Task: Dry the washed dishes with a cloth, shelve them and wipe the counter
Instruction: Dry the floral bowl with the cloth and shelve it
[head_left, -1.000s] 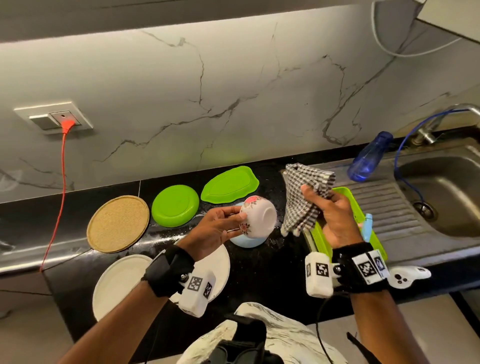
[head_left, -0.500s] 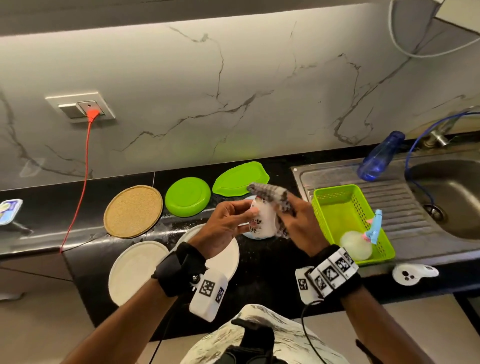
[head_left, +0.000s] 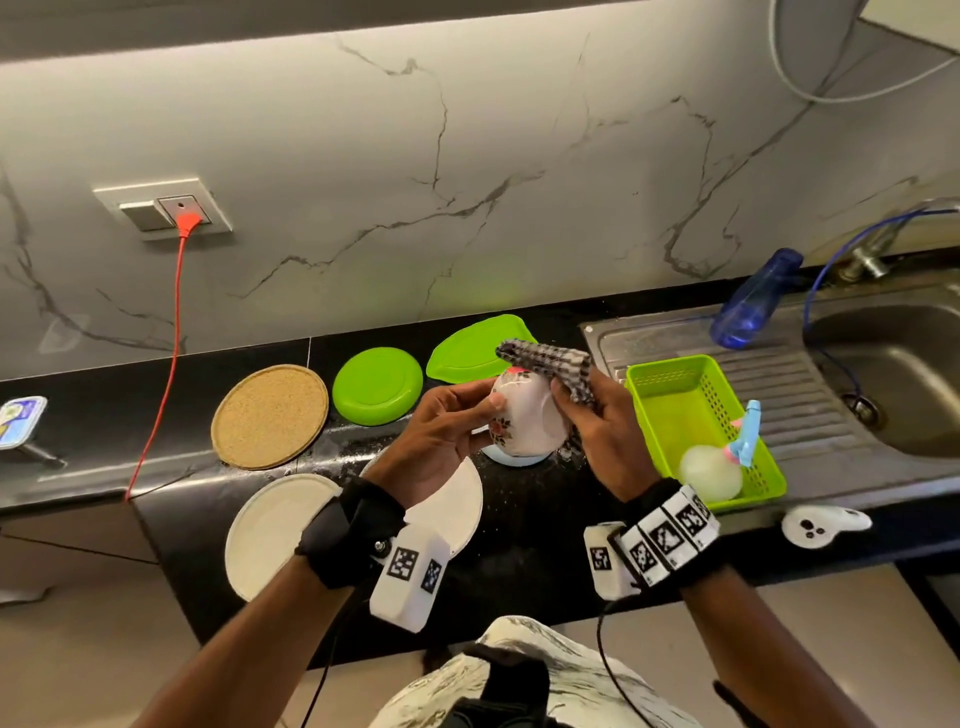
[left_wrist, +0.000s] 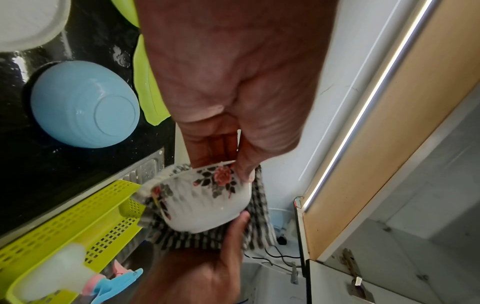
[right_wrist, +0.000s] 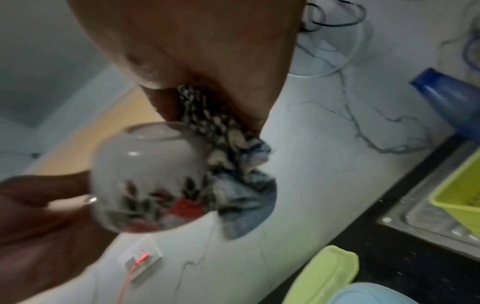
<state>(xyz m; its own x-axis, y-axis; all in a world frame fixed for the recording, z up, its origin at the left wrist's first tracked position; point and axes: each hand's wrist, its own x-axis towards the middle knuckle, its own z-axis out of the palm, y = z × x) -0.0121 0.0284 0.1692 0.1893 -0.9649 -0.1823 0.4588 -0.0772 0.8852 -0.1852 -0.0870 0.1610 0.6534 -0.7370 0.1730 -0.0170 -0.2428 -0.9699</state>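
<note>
A small white bowl with a red-flower pattern is held above the black counter. My left hand grips its rim, thumb on the outside and fingers inside. My right hand holds a black-and-white checked cloth pressed against the bowl's far side and base. A pale blue bowl sits upside down on the counter just below the held bowl. Two white plates lie at the counter's front edge.
A round green plate, a leaf-shaped green plate and a cork mat lie along the back wall. A green basket with a spray bottle sits on the steel drainboard beside the sink. A blue bottle lies behind it.
My right hand brought the cloth down from beside the bowl and now presses it onto the bowl. My left hand has kept its hold on the bowl throughout.
</note>
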